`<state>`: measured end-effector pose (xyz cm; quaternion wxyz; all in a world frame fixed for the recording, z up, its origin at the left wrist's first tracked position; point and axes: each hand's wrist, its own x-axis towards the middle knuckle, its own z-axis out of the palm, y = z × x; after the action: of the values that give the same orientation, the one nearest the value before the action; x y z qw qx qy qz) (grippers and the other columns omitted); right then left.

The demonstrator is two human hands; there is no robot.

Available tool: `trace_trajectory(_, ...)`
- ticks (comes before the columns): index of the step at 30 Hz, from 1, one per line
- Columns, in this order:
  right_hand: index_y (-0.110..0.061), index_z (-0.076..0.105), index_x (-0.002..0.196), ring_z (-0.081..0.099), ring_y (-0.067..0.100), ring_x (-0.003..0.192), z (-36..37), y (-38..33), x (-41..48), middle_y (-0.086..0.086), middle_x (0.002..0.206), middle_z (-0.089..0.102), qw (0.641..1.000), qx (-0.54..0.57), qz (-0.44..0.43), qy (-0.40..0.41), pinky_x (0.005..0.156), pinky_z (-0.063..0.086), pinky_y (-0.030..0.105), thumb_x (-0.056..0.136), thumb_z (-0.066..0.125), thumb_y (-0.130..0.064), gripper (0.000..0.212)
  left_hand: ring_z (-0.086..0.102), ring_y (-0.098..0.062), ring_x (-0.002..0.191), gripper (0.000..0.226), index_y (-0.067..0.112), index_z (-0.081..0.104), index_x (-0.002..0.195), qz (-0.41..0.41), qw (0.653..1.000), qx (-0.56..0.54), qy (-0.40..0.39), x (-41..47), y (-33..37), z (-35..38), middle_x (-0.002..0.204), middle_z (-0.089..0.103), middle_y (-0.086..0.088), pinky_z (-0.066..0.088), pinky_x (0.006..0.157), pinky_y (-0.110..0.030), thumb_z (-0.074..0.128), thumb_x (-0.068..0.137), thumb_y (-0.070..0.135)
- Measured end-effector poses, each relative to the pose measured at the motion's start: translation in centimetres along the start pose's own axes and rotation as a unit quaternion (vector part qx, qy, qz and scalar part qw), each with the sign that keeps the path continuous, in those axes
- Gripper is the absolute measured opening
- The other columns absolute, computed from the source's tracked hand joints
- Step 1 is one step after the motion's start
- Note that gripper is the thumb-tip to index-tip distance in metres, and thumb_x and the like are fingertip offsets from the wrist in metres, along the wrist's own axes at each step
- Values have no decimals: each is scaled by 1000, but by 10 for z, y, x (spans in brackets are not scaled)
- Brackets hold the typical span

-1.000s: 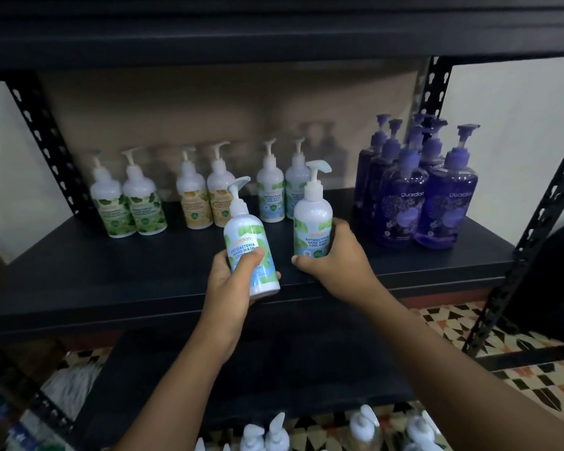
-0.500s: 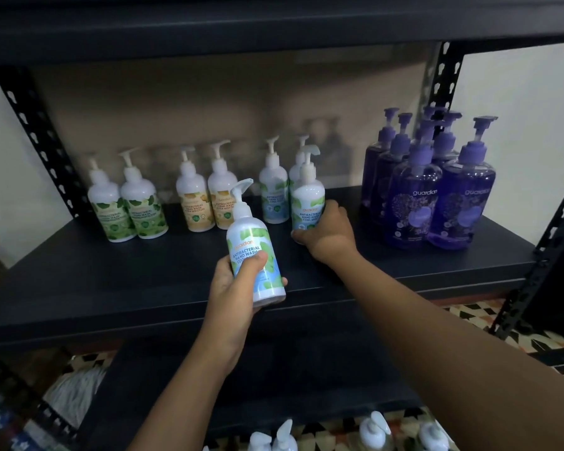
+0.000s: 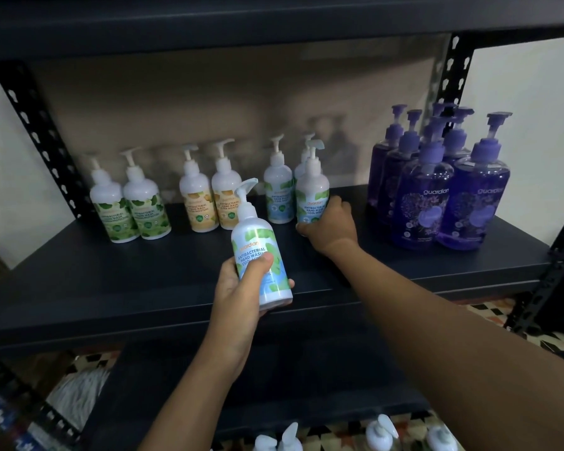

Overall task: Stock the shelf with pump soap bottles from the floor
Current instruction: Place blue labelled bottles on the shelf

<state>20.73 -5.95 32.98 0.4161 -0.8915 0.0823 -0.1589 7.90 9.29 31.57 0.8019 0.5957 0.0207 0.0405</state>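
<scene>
Head view. The right hand [image 3: 331, 222] has pushed a blue-label bottle [image 3: 311, 193] from the shelf's [image 3: 111, 281] front edge back to the rear row, just in front of a like bottle; its fingers remain wrapped round the base. The left hand [image 3: 241, 288] is clenched on a second bottle [image 3: 259, 258], tilted over the front edge and not yet set down. Purple bottles [image 3: 446, 187] occupy the right end. More pump tops [image 3: 380, 434] show at the floor below. Judgement: one placement nearly complete, release pending; the held one comes next.
</scene>
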Motion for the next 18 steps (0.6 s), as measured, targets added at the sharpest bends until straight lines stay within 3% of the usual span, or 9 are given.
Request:
trace_trajectory(12,-6,42,137,50,28,125,-15,2,-9,13,141,39,999,-13,20,-44,96,43,33,77,86,-34,81,76,-33,92,29,17,57,123,0,1000,9,7,-1,1,2,111,72,-10,61,82,-48,64,96,24)
trace_trajectory(15,-9,42,143,48,29,129,-27,12,-20,11,147,32,991,-102,-5,-83,103,44,36,84,77,-44,77,76,-31,93,30,18,57,122,0,1000,13,7,2,6,5,110,73,-9,60,86,-49,66,95,26)
trace_trajectory(18,-15,41,149,39,31,136,-39,23,-30,10,152,30,969,-216,-40,-115,112,39,43,92,60,-58,74,75,-19,98,42,26,57,120,38,996,80,10,10,12,9,110,74,0,58,92,-46,75,85,40)
